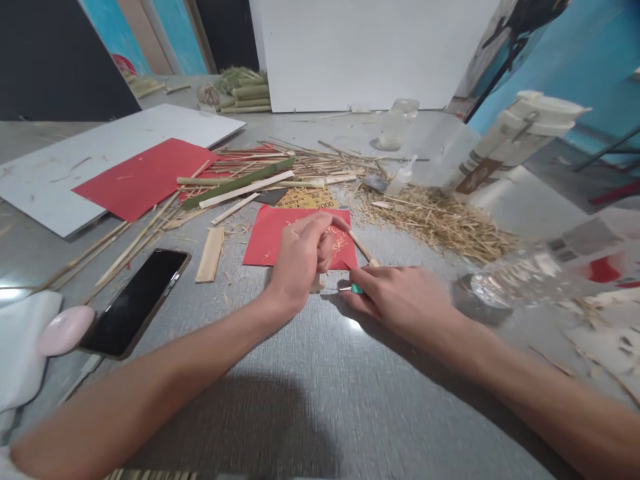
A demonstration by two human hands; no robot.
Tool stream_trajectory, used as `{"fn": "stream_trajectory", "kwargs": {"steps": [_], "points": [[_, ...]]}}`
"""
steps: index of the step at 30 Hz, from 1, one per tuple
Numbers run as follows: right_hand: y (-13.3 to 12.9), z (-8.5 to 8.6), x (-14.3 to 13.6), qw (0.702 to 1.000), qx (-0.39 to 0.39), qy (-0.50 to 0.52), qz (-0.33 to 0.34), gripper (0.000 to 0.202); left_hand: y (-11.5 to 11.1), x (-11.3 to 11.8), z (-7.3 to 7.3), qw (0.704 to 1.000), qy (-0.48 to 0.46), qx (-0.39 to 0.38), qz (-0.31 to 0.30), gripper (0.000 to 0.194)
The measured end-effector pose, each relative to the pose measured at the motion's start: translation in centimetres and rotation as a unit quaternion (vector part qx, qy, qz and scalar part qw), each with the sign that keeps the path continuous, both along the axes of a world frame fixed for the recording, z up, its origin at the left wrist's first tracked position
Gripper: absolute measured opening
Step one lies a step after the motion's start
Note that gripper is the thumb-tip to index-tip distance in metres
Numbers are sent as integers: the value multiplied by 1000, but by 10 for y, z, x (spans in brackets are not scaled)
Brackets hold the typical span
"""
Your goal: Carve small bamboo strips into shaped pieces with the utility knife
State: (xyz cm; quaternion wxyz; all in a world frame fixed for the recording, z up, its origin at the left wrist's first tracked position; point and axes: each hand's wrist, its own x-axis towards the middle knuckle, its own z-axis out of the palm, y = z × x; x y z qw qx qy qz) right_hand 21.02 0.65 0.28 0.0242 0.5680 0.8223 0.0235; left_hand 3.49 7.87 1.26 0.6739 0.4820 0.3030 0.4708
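Paper [306, 198] reading "2000" lies beyond curled left hand [303, 257], grip unclear, and right hand [393, 291] gripping green tool [357, 289].

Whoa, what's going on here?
Someone's right hand holds a thin tool with a green part, its metal end pointing toward the left hand. The left hand is curled over a red sheet sprinkled with pale shavings; what it grips is hard to see. Thin sticks and a straw pile lie farther back on the grey table.
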Motion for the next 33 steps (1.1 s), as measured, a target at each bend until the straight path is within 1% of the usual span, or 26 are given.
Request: {"fn": "stream_trajectory", "kwargs": {"steps": [5,11,15,20,25,33], "points": [[2,7,-8,999,-36,-16,-9,43,-5,3,-1,999,15,29,-3,30],[1,4,-9,1000,-16,-9,0,42,-9,4,-5,998,10,57,-3,32],[0,3,-11,1000,-7,-20,3,42,-9,3,-6,998,12,58,-6,32],[-1,4,-14,999,-25,-35,-12,42,-8,4,-7,999,9,51,-2,31],[-2,2,-13,1000,-18,-21,-15,46,-8,4,-7,999,13,53,4,31],[-2,5,-17,998,-33,-46,-32,41,-8,3,-7,998,2,60,3,30]]}}
